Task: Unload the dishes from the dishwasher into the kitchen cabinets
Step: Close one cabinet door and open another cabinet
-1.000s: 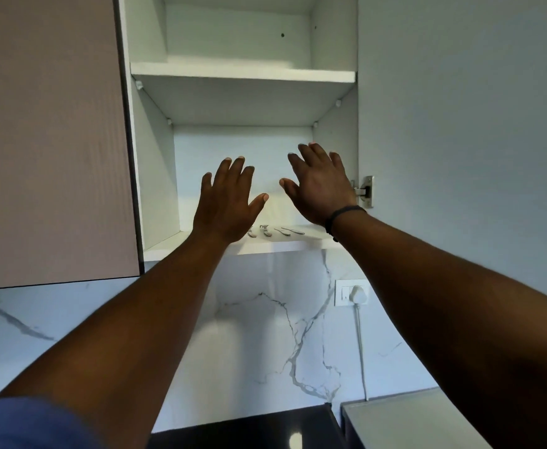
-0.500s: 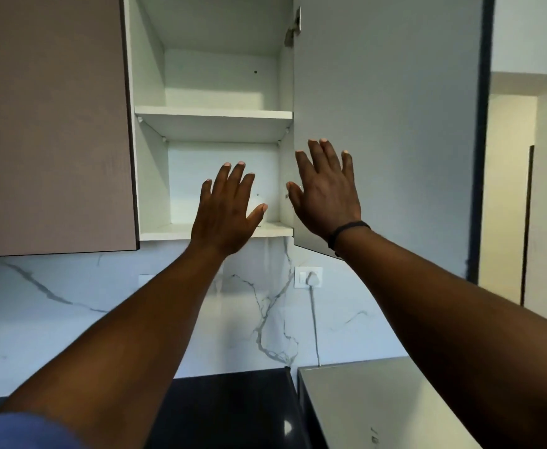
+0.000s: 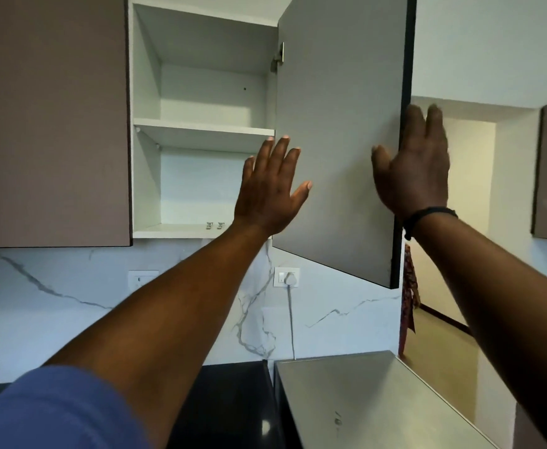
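Overhead, head view: a wall cabinet (image 3: 200, 124) stands open above a marble-veined backsplash (image 3: 54, 312).
Cabinet door: swung out to the right on its hinge (image 3: 280, 55); the grey inner face of the door (image 3: 340, 140) is turned toward the room.
Right hand (image 3: 411, 170): wrapped round the dark far edge of the door, thumb on the grey inner face, fingers (image 3: 434, 121) curling behind the edge, so it is grasping the door; a black band (image 3: 427, 215) sits at the wrist.
Left hand (image 3: 270, 189): flat and released, fingers spread, raised in front of the door's hinged side and the lower compartment; whether the palm touches the door I cannot tell.
Upper shelf (image 3: 204, 129): bare white board.
Lower shelf (image 3: 181, 230): two small metal pieces (image 3: 215, 225) lie near its front edge, too small to name; that is the only tableware showing, and it is inside the cabinet.
Neighbouring door (image 3: 48, 118): shut, brownish, on the left.
Wall: a white socket (image 3: 286, 277) with a plug and cord hanging down, just below the open door.
Near, below: a steel-topped surface (image 3: 372, 393) beside a black counter (image 3: 233, 400).
Near left: a blue sleeve (image 3: 54, 413).
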